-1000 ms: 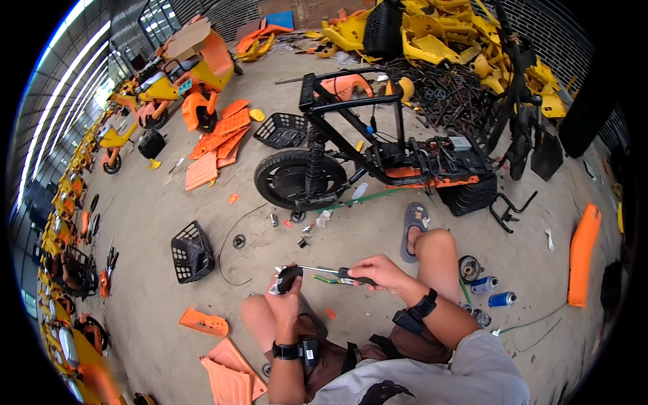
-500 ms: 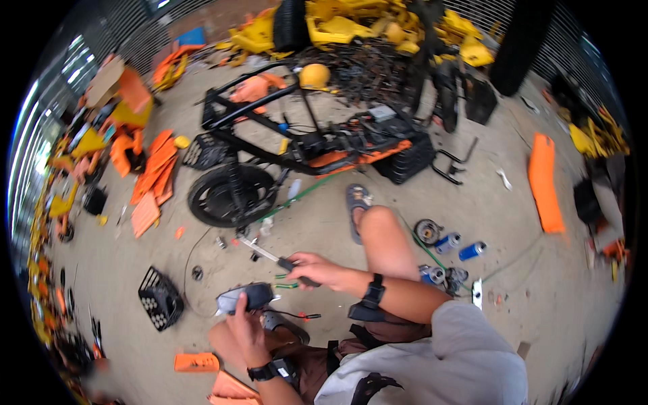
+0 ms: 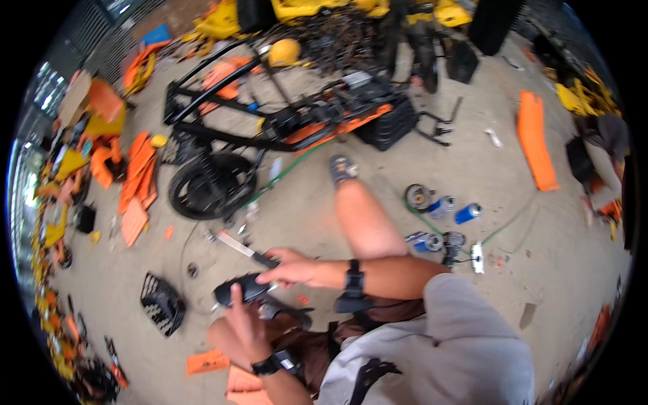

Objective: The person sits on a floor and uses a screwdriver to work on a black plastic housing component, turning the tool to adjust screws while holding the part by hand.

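Observation:
My left hand (image 3: 246, 320) is closed on a dark, rounded part (image 3: 229, 290) with a smooth casing, its thumb lying over the top. A black-handled tool with a long flat metal shaft (image 3: 234, 244) is gripped in my right hand (image 3: 291, 266); the shaft points away to the far left. The fingers of my right hand are close to the right end of the dark part, and I cannot tell whether they touch it. Beyond both hands is a stripped scooter frame (image 3: 223, 128) with a black wheel (image 3: 213, 187) at its left end.
A black basket-like part (image 3: 162, 304) lies at left. Blue cans (image 3: 468, 214) and a round metal part (image 3: 418, 197) lie right of my leg. A long orange panel (image 3: 535, 140) is farther right. Yellow and orange panels are piled along the left and back. Another person (image 3: 607, 155) is at far right.
My right hand, with the tool, has come closer to the dark part, which has tilted in my left hand. The whole view has shifted, so the scooter frame appears further left and up.

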Demonstrator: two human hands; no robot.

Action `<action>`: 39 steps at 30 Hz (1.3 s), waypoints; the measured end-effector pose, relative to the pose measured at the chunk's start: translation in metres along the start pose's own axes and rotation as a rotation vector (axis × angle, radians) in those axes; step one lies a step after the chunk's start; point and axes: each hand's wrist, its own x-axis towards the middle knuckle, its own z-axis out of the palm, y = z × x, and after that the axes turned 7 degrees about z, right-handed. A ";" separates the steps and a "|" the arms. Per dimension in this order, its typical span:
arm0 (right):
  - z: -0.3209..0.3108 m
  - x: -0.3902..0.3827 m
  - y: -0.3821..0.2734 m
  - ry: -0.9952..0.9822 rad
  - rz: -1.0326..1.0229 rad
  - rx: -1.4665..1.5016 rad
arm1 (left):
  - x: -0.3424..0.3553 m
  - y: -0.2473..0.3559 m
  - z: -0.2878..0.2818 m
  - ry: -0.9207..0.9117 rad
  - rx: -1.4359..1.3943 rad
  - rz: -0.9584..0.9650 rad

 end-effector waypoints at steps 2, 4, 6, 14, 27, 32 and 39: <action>-0.001 -0.001 -0.003 0.078 0.024 0.007 | -0.006 0.004 0.011 -0.026 -0.017 0.009; -0.006 -0.001 -0.006 0.072 0.023 0.053 | -0.005 0.006 0.015 -0.129 -0.063 0.012; -0.006 -0.006 -0.009 0.070 0.029 0.129 | -0.001 0.002 0.012 -0.218 -0.116 0.023; -0.009 -0.007 -0.014 0.063 0.010 0.277 | -0.006 0.000 0.013 -0.311 -0.082 0.041; -0.015 -0.007 -0.025 0.103 -0.020 0.293 | -0.008 -0.005 0.012 -0.376 0.160 0.004; -0.011 -0.009 -0.024 0.099 0.005 0.146 | -0.012 -0.002 0.017 -0.364 0.187 0.045; -0.010 -0.013 -0.028 0.108 -0.029 0.071 | -0.007 -0.005 0.009 -0.304 0.279 0.092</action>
